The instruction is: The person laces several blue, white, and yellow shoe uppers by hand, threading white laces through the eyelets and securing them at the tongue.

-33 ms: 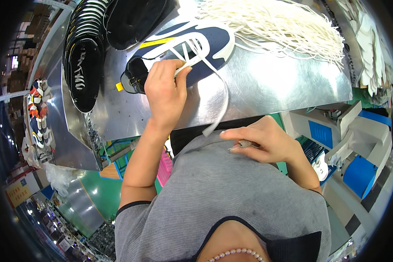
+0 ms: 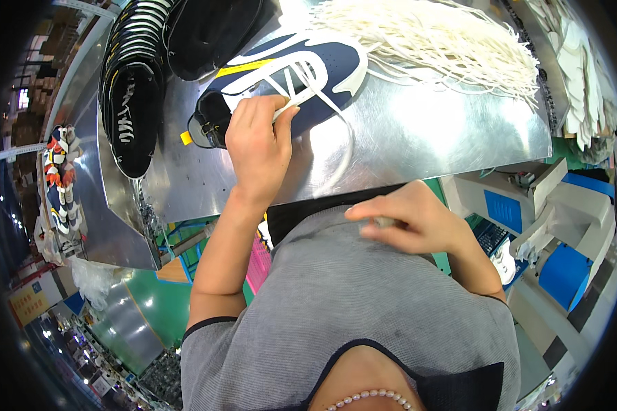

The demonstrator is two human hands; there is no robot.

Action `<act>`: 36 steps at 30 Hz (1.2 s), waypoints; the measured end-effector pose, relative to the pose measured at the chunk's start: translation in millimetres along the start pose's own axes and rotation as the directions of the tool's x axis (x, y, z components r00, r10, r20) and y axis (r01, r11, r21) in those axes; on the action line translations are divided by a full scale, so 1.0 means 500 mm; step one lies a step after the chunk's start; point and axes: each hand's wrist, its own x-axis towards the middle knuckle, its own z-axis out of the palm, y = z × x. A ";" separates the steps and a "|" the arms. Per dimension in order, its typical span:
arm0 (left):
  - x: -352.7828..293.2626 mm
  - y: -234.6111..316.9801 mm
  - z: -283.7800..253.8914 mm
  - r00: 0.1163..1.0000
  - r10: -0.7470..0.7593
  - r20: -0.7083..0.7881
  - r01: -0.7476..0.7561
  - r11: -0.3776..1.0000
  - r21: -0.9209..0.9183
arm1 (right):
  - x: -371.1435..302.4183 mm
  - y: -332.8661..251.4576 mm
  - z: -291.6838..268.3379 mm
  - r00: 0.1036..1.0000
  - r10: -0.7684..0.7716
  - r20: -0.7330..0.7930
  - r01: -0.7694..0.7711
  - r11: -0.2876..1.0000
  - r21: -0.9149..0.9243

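Observation:
A navy and white shoe upper [image 2: 341,60] with a yellow stripe lies on the metal table, toe to the right. My left hand [image 2: 259,151] is closed on its near eyelet edge, thumb and fingers pinching. White lace crosses the opening, and a loose white lace end [image 2: 350,140] curves down toward the table's near edge, blurred. In front of my chest, my right hand [image 2: 418,222] is closed round a small tool with a wrapped handle [image 2: 385,222]. The tool's thin metal tip is smeared by motion. Lace and right hand are apart.
A large bundle of white laces [image 2: 432,44] lies at the back right of the metal table [image 2: 418,130]. Stacked black shoe uppers [image 2: 136,116] stand at the left, beside another dark upper [image 2: 209,38]. Cartons and blue bins [image 2: 565,274] are at the right.
The loose lace end has swung away from my right hand, back over the table's near edge. My right hand has shifted slightly, its tool now blurred. The left hand keeps its pinch.

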 end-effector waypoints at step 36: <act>0.037 0.062 -0.046 0.976 0.216 -0.033 -0.218 0.969 -0.119 | 0.100 0.002 0.041 0.959 0.256 0.120 -0.099 -0.092 0.991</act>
